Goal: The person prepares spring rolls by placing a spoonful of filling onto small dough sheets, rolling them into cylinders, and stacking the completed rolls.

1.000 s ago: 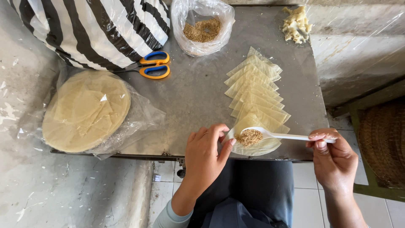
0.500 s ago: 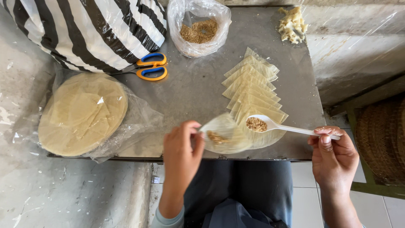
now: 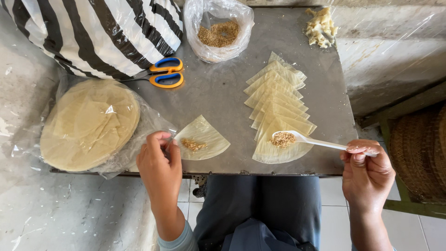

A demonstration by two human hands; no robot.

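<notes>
My left hand [image 3: 159, 163] pinches the left corner of a pale wedge-shaped wrapper [image 3: 204, 138] that lies on the grey metal table [image 3: 218, 97]. A small heap of brown crumbly filling [image 3: 193, 145] sits on that wrapper. My right hand [image 3: 367, 171] holds the handle of a white plastic spoon [image 3: 306, 139]. The spoon's bowl carries more filling and hovers over the nearest wrapper of an overlapping row of wrappers [image 3: 278, 111].
A clear bag of brown filling [image 3: 218, 30] stands at the back. Orange-and-blue scissors [image 3: 162, 78] lie beside a black-and-white striped bag [image 3: 93, 32]. A stack of round wrappers in plastic [image 3: 88, 123] sits at the left. A pale lumpy heap [image 3: 319, 27] is at the far right corner.
My left hand pulled one filled wrapper away from the row to the left and laid it flat. The spoon stayed over the row with filling in it.
</notes>
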